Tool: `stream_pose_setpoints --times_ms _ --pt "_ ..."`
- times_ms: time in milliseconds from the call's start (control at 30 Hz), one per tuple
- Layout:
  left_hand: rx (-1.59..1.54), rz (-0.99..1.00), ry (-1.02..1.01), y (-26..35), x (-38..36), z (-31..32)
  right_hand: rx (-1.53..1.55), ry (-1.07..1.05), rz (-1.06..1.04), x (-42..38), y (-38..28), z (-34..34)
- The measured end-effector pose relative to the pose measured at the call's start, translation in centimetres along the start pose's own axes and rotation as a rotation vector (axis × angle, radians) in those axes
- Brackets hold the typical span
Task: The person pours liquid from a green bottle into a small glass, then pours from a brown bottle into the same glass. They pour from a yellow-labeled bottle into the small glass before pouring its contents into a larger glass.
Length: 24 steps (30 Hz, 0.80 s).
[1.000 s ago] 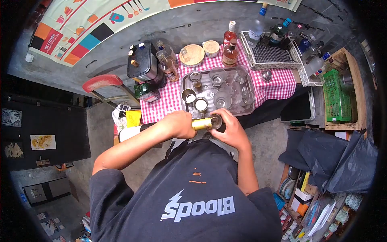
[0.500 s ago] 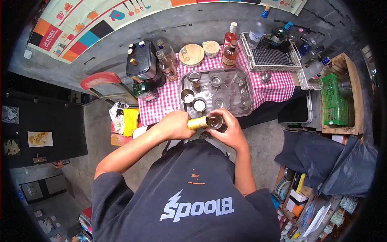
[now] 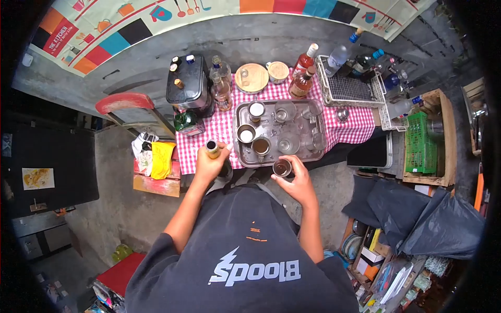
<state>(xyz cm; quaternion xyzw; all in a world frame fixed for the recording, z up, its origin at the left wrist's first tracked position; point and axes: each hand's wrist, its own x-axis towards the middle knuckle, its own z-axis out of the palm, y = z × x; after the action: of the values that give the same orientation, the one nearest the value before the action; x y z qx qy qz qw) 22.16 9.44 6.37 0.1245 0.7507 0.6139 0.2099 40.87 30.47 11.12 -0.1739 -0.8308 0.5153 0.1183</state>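
Observation:
My left hand (image 3: 209, 166) is wrapped round the yellow neck of a dark bottle (image 3: 212, 148), held upright at the tray's near left corner with its mouth facing up. Most of the bottle's body is hidden behind my fingers. In my right hand (image 3: 298, 181) is a drinking glass (image 3: 282, 167) with dark liquid in it, just off the tray's near edge. On the metal tray (image 3: 269, 127) stand a mug with brown contents (image 3: 261, 145), two cups with white insides or contents (image 3: 246, 134), and several clear glasses (image 3: 285, 111).
The tray rests on a red checked cloth (image 3: 201, 148). Behind it are lidded bowls (image 3: 251, 78) and liquor bottles (image 3: 300, 83). A wire basket (image 3: 352, 94) with bottles stands right, a black container (image 3: 186, 86) left. A chair (image 3: 156, 180) with a yellow cloth is at the left.
The bottle was tilted with its mouth at the glass; now it is upright and further left. My right hand has lowered slightly with the glass, apart from the bottle. The view has shifted.

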Motion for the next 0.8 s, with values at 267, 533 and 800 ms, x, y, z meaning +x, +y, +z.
stream_pose_setpoints --times_ms 267,533,800 --pt "-0.017 0.113 -0.062 -2.2 3.2 -1.9 -0.025 -0.013 0.047 2.9 -1.1 4.9" --pt "0.082 0.187 -0.132 -2.6 6.7 -3.0 -0.079 0.069 0.045 5.9 -2.3 8.5" --pt "0.09 0.161 -0.22 -3.7 9.4 -3.3 -0.09 0.234 0.107 6.5 -3.6 11.4"
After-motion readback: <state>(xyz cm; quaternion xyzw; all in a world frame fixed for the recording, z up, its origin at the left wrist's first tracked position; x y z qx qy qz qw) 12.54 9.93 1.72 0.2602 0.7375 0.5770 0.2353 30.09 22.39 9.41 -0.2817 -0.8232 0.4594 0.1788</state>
